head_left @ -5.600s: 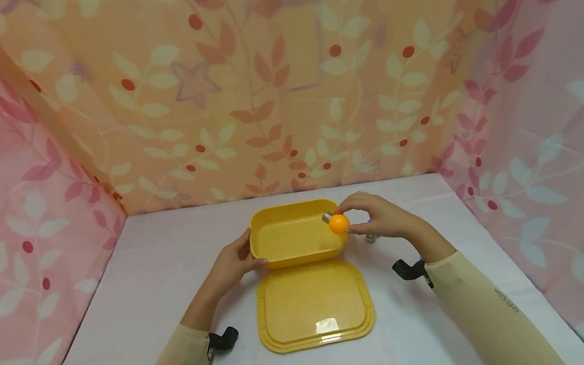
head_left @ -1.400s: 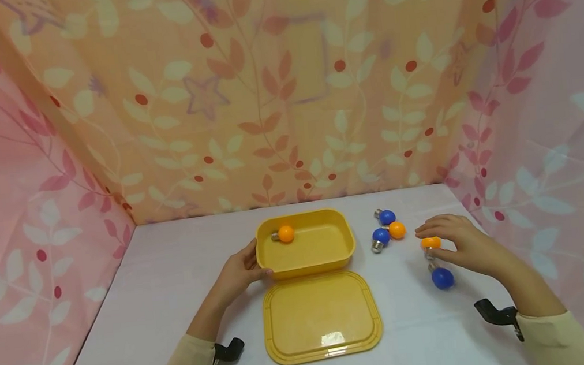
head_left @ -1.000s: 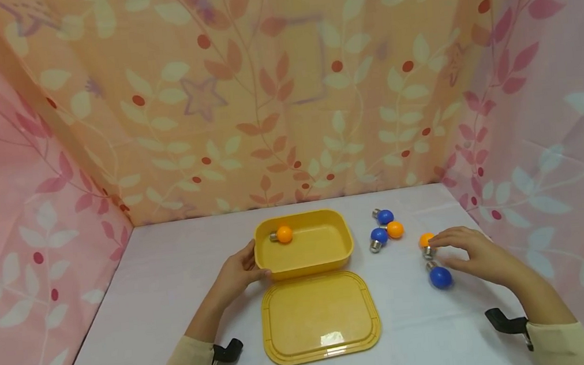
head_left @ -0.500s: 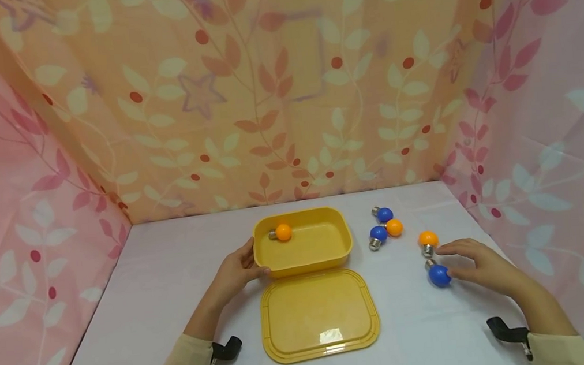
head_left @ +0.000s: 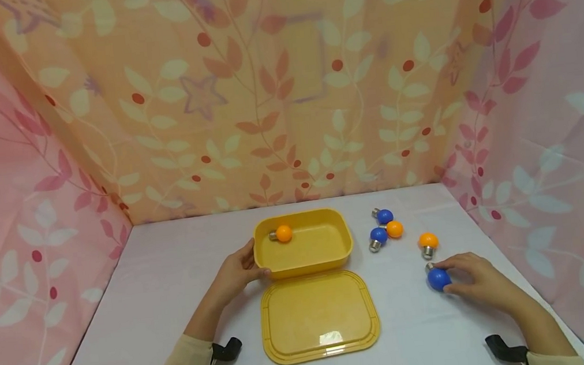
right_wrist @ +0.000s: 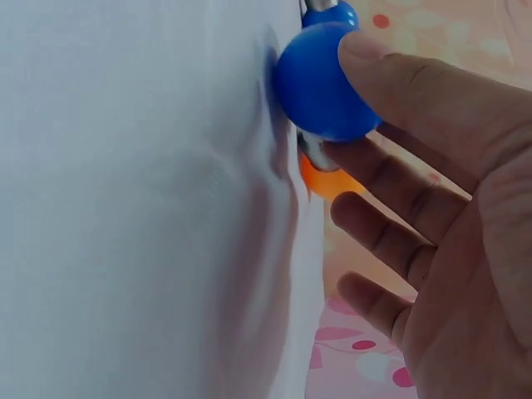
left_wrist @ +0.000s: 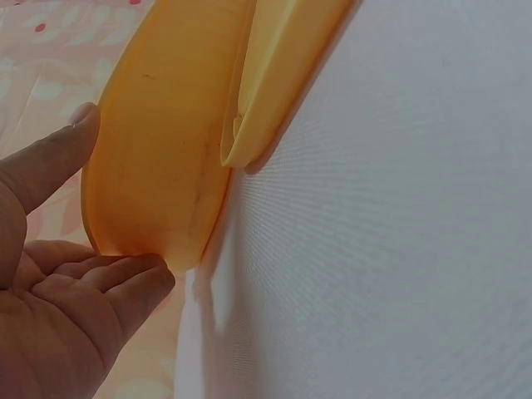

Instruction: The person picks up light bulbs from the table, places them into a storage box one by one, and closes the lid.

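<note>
A yellow plastic box (head_left: 307,268) stands uncovered on the table, with an orange light bulb (head_left: 283,233) lying inside at its left. My left hand (head_left: 234,271) holds the box's left end, thumb at the front corner and fingers at the far side; the left wrist view shows the box wall (left_wrist: 158,150) between them. At the right, my right hand (head_left: 480,282) pinches a blue light bulb (head_left: 438,279) by its globe, thumb on the near side. In the right wrist view the blue globe (right_wrist: 324,83) sits at the thumb and index finger, the other fingers spread.
The yellow lid (head_left: 319,319) lies flat in front of the box. An orange bulb (head_left: 428,241) lies just beyond the right hand. Two blue bulbs (head_left: 378,235) and another orange bulb (head_left: 394,229) cluster right of the box. Patterned cloth walls (head_left: 286,119) enclose the table.
An orange bulb went from the right hand into the box. The right hand then moved right, hovered by another orange bulb, and came nearer onto the blue bulb. The left hand stayed at the box.
</note>
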Available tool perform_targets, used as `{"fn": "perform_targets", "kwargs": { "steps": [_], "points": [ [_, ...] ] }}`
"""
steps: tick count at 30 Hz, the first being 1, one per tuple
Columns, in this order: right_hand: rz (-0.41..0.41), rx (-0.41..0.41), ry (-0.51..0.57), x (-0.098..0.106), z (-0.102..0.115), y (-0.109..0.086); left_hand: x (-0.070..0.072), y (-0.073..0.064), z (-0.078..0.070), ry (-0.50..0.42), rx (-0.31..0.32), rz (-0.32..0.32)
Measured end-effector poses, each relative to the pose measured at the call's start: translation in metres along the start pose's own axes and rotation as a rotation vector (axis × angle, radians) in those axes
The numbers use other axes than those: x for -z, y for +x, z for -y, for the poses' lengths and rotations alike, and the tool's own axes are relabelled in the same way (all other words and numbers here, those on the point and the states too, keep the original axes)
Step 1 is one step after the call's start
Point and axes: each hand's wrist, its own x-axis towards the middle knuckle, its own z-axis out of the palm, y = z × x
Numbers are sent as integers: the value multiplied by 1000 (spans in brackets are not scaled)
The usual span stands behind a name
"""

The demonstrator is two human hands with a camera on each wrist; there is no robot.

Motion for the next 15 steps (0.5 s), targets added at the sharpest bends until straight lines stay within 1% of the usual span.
{"fn": "perform_targets", "kwargs": {
  "steps": [5,11,13,15],
  "points": [
    [-1,-2,-10,-4,3,2,0,-1,0,-8,7,-2],
    [44,-40,42,2,7,6,-1,0,-2,-4,13,-9],
    [38,-28,43,5,9,7,-1,0,-2,0,12,-10],
    [19,3,35,8,10,8,0,1,-2,-3,3,-6]
  ]
}}
